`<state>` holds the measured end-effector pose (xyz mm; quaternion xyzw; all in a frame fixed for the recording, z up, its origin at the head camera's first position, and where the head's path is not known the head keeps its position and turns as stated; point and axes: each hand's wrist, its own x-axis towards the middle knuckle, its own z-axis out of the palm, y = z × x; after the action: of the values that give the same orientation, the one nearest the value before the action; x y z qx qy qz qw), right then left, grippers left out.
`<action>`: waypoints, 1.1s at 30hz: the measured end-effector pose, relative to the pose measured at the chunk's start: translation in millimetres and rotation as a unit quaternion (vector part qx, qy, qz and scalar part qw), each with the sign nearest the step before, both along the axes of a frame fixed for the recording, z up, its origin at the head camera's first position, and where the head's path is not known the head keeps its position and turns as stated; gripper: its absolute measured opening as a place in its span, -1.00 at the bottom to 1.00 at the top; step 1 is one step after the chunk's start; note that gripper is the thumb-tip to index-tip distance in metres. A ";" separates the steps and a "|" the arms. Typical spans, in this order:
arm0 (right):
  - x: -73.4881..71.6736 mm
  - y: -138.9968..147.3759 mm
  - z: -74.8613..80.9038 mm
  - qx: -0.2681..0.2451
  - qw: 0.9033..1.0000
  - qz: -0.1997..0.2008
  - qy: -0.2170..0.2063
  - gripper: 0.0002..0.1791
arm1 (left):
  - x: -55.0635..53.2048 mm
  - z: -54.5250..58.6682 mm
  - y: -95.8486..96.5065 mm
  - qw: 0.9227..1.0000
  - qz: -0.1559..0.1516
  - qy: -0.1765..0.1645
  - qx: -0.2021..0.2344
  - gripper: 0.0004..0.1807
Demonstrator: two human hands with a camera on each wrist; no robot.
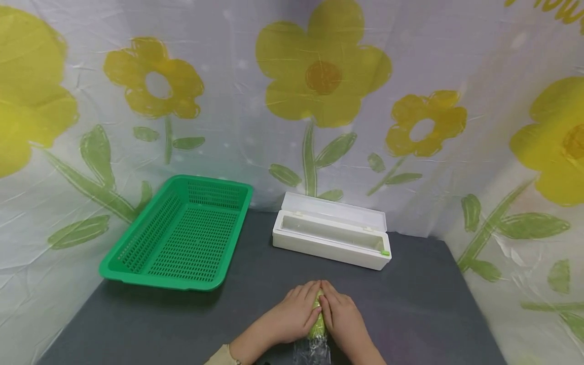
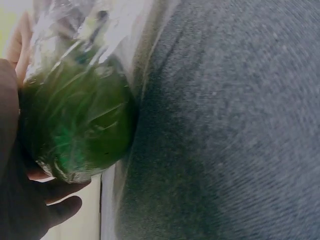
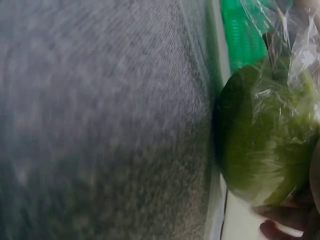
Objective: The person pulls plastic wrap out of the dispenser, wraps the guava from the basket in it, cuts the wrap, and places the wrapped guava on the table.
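A rounded green fruit (image 1: 318, 317), covered in clear plastic film (image 2: 75, 20), lies on the dark table near its front; its exact kind is hard to tell. My left hand (image 1: 294, 314) holds it from the left, and my right hand (image 1: 343, 317) from the right. At the far end, the fingertips of both hands come together over the fruit. Loose crumpled film trails from its near end. In the right wrist view the green skin (image 3: 270, 145) shows through wrinkled film. Part of the fruit is hidden beneath the hands.
A green slotted basket (image 1: 175, 284) stands at the left of the table. Behind the hands, a long white box (image 1: 326, 247) has its lid raised and a small green slider at its right end. A flower-printed curtain (image 1: 228, 147) hangs along the back and sides.
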<state>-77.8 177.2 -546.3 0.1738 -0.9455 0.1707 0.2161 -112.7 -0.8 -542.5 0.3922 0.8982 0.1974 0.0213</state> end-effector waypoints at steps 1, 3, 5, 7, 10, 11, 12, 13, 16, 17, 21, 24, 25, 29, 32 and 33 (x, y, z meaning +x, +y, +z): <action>0.7 -0.4 0.4 0.000 1.000 -0.006 -0.001 -0.59 | -0.1 -0.7 0.7 1.000 0.000 0.002 0.003 -0.38; 1.7 -1.5 1.1 0.000 1.000 -0.018 0.002 -0.61 | 0.2 -1.7 1.8 1.000 0.003 0.007 0.006 -0.39; 2.1 -2.9 1.4 -0.001 1.000 -0.025 0.009 -0.62 | 1.1 -1.7 2.1 1.000 0.006 0.017 0.009 -0.40; 2.3 -4.2 2.5 -0.003 1.000 -0.028 0.007 -0.63 | 1.9 -2.0 2.6 0.999 0.012 0.027 0.013 -0.41; 1.9 -5.3 4.7 -0.009 0.999 -0.029 -0.026 -0.63 | 3.5 -3.1 3.0 0.999 0.022 0.029 0.026 -0.42; 1.2 -5.5 5.4 -0.012 0.999 -0.029 -0.043 -0.61 | 3.6 -3.9 3.1 0.999 0.027 0.023 0.033 -0.42; 0.3 -5.7 5.8 -0.016 0.998 -0.028 -0.060 -0.60 | 3.7 -4.4 3.1 0.999 0.032 0.011 0.038 -0.41; -0.9 -5.6 5.7 -0.022 0.996 -0.028 -0.079 -0.58 | 3.8 -4.8 2.8 0.998 0.037 -0.003 0.044 -0.39; -4.4 -4.4 2.9 -0.046 0.991 -0.024 -0.120 -0.53 | 1.4 -6.4 1.5 0.996 0.056 -0.047 0.058 -0.29; -5.4 -3.6 1.5 -0.058 0.990 -0.021 -0.131 -0.52 | 0.1 -7.1 0.9 0.994 0.062 -0.060 0.062 -0.25; -8.8 -1.2 -3.1 -0.103 0.982 0.017 -0.157 -0.47 | -5.2 -9.7 -3.0 0.991 0.062 -0.093 0.070 -0.19; -11.7 1.3 -4.1 -0.119 0.981 0.054 -0.145 -0.51 | -7.1 -10.4 -5.3 0.991 0.042 -0.105 0.070 -0.20; -12.7 2.3 -4.4 -0.119 0.981 0.062 -0.137 -0.53 | -7.4 -10.1 -5.6 0.991 0.036 -0.107 0.069 -0.21; -19.7 9.0 -10.6 -0.109 0.986 0.091 -0.092 -0.61 | -7.5 -10.1 -4.6 0.991 0.029 -0.108 0.071 -0.21; -23.4 14.3 -18.5 -0.083 0.990 0.096 -0.068 -0.65 | -6.5 -11.1 -3.4 0.992 0.030 -0.099 0.073 -0.23; -22.7 14.8 -18.7 -0.075 0.991 0.092 -0.065 -0.66 | -6.1 -11.6 -3.1 0.992 0.030 -0.096 0.074 -0.24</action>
<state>-100.5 192.0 -565.0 0.2320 -0.9220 0.2715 0.1496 -118.8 -3.9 -554.1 0.3446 0.8862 0.3011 0.0722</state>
